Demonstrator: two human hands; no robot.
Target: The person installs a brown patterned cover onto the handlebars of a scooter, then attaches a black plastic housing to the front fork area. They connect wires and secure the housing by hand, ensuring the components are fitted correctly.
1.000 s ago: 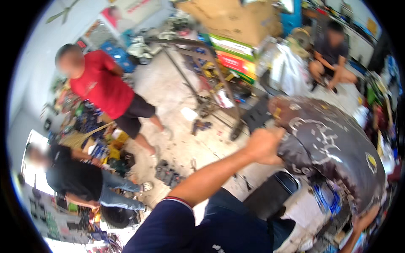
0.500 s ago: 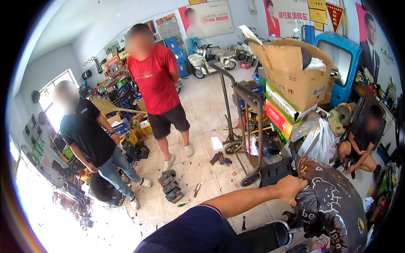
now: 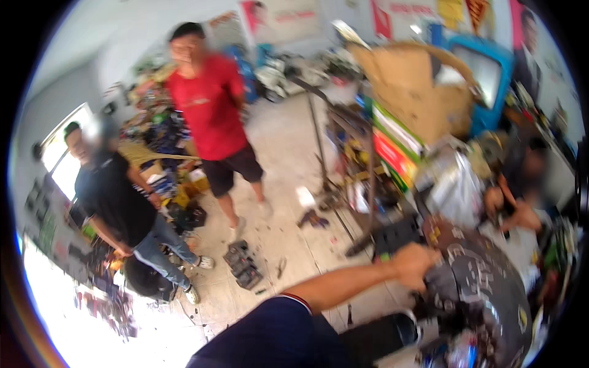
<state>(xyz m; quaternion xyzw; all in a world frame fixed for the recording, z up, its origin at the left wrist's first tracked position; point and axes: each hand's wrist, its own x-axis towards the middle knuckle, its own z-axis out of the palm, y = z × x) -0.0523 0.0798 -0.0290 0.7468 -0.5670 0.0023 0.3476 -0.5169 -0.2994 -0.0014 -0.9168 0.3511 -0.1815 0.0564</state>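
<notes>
My left arm reaches across from the lower edge in a navy sleeve. At its end, my left hand (image 3: pixel 415 267) is closed at the near-left end of a dark, shiny padded cover (image 3: pixel 475 270) with pale cartoon prints. Whether the fingers grip only the cover or something under it, such as a handlebar, is hidden. Below the cover, a black seat-like pad (image 3: pixel 377 337) with a pale rim lies close to my forearm. Loose wires and small parts (image 3: pixel 463 352) show under the cover, blurred. My right hand is not in view.
A person in red (image 3: pixel 211 110) and a person in black (image 3: pixel 113 196) stand ahead; another sits at right (image 3: pixel 518 190). Black battery-like blocks (image 3: pixel 242 264), pliers (image 3: pixel 281 268) and gloves (image 3: pixel 314 219) lie on the tiles. A hand truck (image 3: pixel 371 178) stands before stacked cartons (image 3: pixel 420 92).
The whole view has shifted and blurred, with things sitting slightly further left. My left hand keeps its place on the cover. The person in red seems to have a hand raised to the face.
</notes>
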